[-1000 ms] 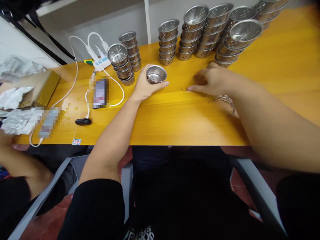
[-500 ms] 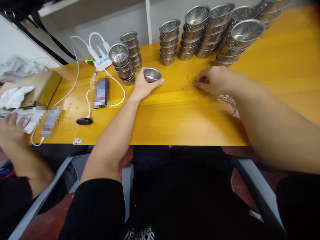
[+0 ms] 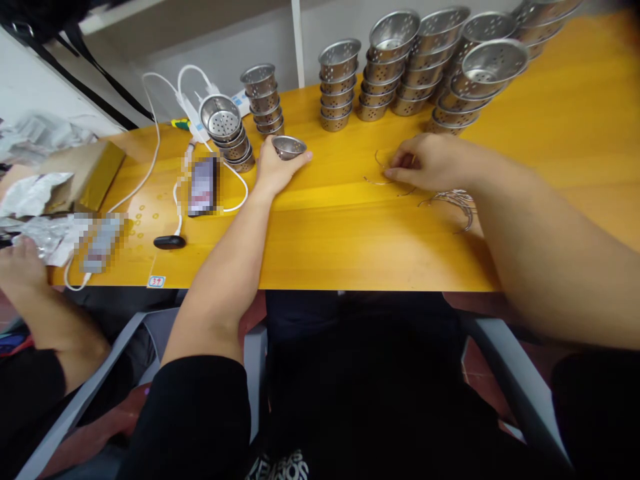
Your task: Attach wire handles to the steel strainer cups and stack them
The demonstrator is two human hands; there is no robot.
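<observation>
Yellow wooden tabletop [image 3: 340, 247] spreads before you; a phone [image 3: 203, 187], a white power strip [image 3: 199, 127] and a leaning cup stack [image 3: 235, 148] crowd your left side; more stacks [image 3: 337, 87] line the back, their cups set one in another; your left hand [image 3: 273, 168] grasps a perforated metal cup [image 3: 290, 148] just beside that leaning stack; your right hand [image 3: 420, 160] has its fingers drawn together at a curved wire [image 3: 377, 181], though whether they grip it cannot be told; a wire bundle [image 3: 457, 198] lies by your right forearm.

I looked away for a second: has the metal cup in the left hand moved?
Yes, the perforated metal cup has moved left, closer to the phone.
</observation>
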